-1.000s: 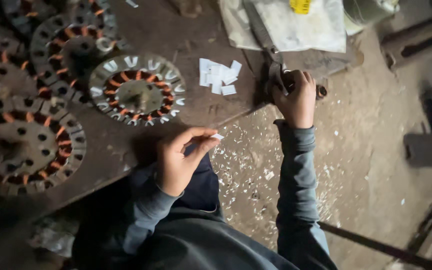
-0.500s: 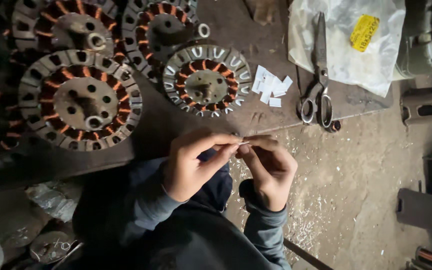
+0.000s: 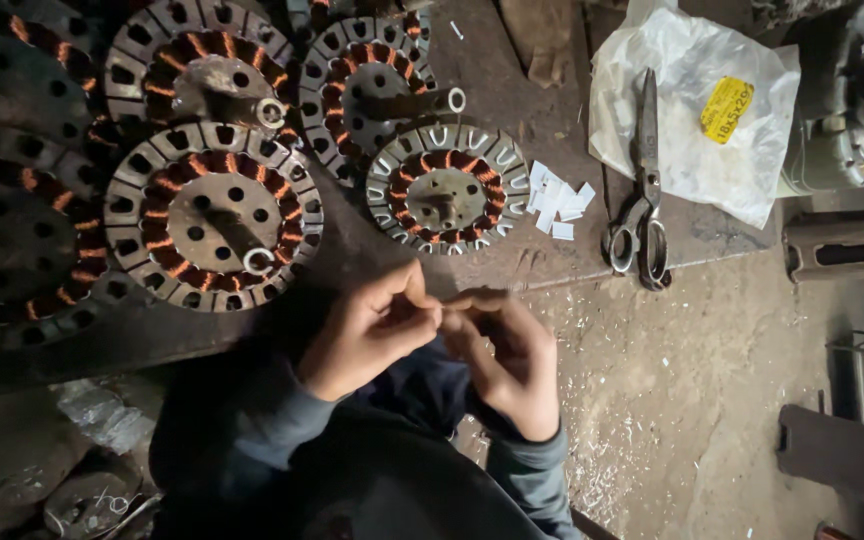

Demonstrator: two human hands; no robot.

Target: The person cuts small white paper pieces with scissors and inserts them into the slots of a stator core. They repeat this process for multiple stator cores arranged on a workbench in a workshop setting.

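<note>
We cannot tell what our left hand [image 3: 367,335] and right hand [image 3: 507,355] pinch; fingers hide it. The dark stators [image 3: 12,230] at left run off the edge.

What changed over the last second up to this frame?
The right hand left the scissors on the bench and came back to meet the left hand; fingertips now pinch together, what they hold is too small to tell. The stator with white slot liners and the paper slips stayed put.

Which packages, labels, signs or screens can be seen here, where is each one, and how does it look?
Plastic bag: on the bench at upper right, under the scissors; crumpled, whitish, translucent.
Yellow label: on the bag's upper right part; small, rounded rectangle, tilted, with dark print.
No signs or screens are in view.
</note>
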